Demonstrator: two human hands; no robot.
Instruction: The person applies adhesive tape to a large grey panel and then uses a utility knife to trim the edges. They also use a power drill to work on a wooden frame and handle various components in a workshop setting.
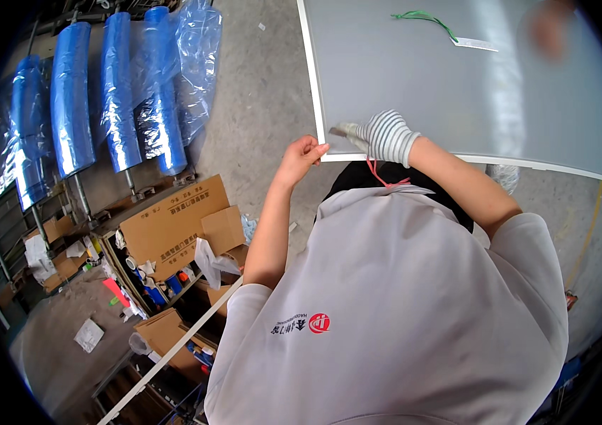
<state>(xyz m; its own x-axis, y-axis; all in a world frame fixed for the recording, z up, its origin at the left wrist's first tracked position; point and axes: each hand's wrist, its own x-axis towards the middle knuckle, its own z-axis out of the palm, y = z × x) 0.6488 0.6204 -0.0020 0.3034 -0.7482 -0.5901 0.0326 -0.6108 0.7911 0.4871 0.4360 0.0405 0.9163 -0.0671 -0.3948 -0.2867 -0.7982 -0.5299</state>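
A large grey panel with a white frame [456, 92] lies flat ahead of me. My bare left hand [303, 157] is curled with its fingertips pinching the frame at the panel's near left corner. My right hand [384, 136] wears a striped glove and rests on the panel just inside that corner. A greyish tip [343, 130] sticks out to the left of the glove; I cannot tell whether it is a small tool or the glove's fingers. A green cord [425, 18] with a white tag [476, 44] lies at the panel's far side.
Blue plastic-wrapped rolls [120, 92] hang on a rack at the left. Cardboard boxes [173, 223] and small items fill a shelf below them. A long white strip [173, 350] slants over the concrete floor [258, 106]. A blurred pinkish shape [552, 28] is at the panel's far right.
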